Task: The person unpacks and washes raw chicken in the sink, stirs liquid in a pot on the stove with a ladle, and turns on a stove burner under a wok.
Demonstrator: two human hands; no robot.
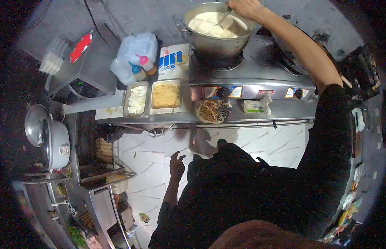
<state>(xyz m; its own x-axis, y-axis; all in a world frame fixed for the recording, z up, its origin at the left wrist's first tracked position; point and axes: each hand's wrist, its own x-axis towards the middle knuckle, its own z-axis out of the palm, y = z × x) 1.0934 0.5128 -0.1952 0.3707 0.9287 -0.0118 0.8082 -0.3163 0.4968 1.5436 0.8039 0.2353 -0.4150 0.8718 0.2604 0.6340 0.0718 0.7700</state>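
Note:
My right hand (244, 8) is closed around the handle of a ladle (226, 17) at the top of the view. The ladle's lower end dips into pale, creamy liquid (207, 25) in a large metal pot (218, 43) on the left burner of the stove. My left hand (176, 164) hangs low over the floor, its fingers apart and curved, holding nothing. Nearest to it on the counter are a tray of yellow shredded food (166, 96), a tray of white pieces (137, 100) and a round, dark-topped flat item (213, 111).
Squeeze bottles (144, 62) stand by a clear plastic container (137, 47), left of the pot. A torn packet (254, 107) lies before the stove (259, 79). A rice cooker (59, 145) is at far left, above open shelving (102, 207). The metal counter edge (242, 118) runs across.

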